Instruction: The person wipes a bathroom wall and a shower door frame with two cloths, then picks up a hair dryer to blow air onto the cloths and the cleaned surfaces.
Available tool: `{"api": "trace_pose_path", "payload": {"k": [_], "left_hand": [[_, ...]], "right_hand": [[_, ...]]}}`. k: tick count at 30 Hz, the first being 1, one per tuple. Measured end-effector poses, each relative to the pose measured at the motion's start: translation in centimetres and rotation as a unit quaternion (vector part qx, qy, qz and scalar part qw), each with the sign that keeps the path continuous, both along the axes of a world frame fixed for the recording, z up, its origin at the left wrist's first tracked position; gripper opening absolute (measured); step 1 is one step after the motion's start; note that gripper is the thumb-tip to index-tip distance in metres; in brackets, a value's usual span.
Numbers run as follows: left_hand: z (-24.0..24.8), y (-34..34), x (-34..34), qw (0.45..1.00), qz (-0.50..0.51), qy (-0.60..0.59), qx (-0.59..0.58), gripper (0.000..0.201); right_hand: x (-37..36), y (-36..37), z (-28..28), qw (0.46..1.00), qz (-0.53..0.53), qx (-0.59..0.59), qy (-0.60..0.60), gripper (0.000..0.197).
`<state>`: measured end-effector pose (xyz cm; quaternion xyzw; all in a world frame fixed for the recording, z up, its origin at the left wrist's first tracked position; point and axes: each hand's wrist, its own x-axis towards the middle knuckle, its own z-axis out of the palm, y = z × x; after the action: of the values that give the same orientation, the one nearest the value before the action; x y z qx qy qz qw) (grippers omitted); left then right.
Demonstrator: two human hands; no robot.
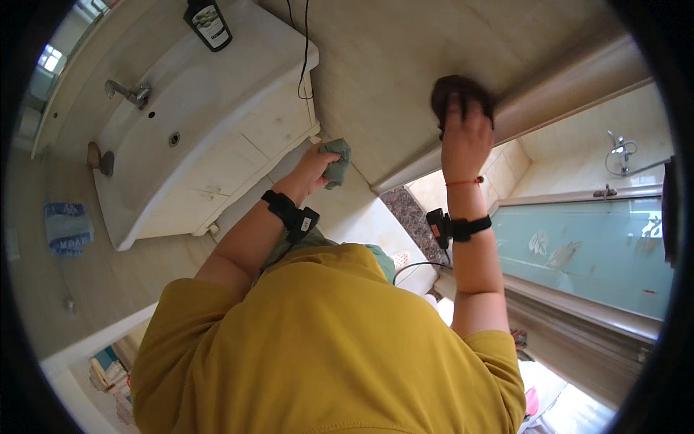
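My right hand (467, 141) presses a dark brown cloth (466, 84) flat against the beige tiled wall (383, 65), close to the door frame (571, 90). The fingers lie over the cloth, which looks slightly blurred. Lower and to the left, my left hand (309, 170) grips a folded grey-green cloth (337, 163) beside the corner of the white washbasin cabinet (249, 155). Part of that cloth is hidden behind the fingers. Black straps with small boxes sit on both wrists.
A white washbasin (217, 79) with a metal tap (130, 94) spans the left, with a dark bottle (208, 25) on it. A black cable (304, 58) hangs near its edge. A blue towel (69, 228) hangs at far left. Through the doorway is a pale blue glass panel (578, 246).
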<state>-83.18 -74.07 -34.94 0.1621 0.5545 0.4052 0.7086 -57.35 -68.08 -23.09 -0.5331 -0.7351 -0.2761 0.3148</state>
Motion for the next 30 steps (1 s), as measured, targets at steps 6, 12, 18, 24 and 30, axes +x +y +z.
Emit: {"api": "trace_pose_path", "payload": {"k": [6,12,18,24,30], "left_hand": [[-2.9,-1.7,-3.9,0.999,0.002,-0.035,-0.016,0.044],[-6.9,1.3,-6.1,0.994,0.028,-0.104,-0.035,0.041],[-6.6,-0.8,-5.3,0.985,0.079,-0.155,0.012,0.043],[-3.6,0.5,-5.3,0.982,0.132,-0.136,0.022,0.039],[-4.4,-0.4,-4.1,0.962,0.212,-0.16,0.068,0.035]], "right_hand": [[-2.6,-0.5,-5.0,0.982,-0.04,-0.074,-0.17,0.033],[-5.7,4.0,6.4,0.97,-0.113,0.167,-0.134,0.03],[-6.8,6.7,1.5,0.936,-0.032,0.015,-0.351,0.039],[-8.1,13.4,-3.4,0.693,-0.194,0.218,-0.66,0.036],[-11.8,12.7,-1.2,0.909,0.03,0.102,-0.403,0.032]]}}
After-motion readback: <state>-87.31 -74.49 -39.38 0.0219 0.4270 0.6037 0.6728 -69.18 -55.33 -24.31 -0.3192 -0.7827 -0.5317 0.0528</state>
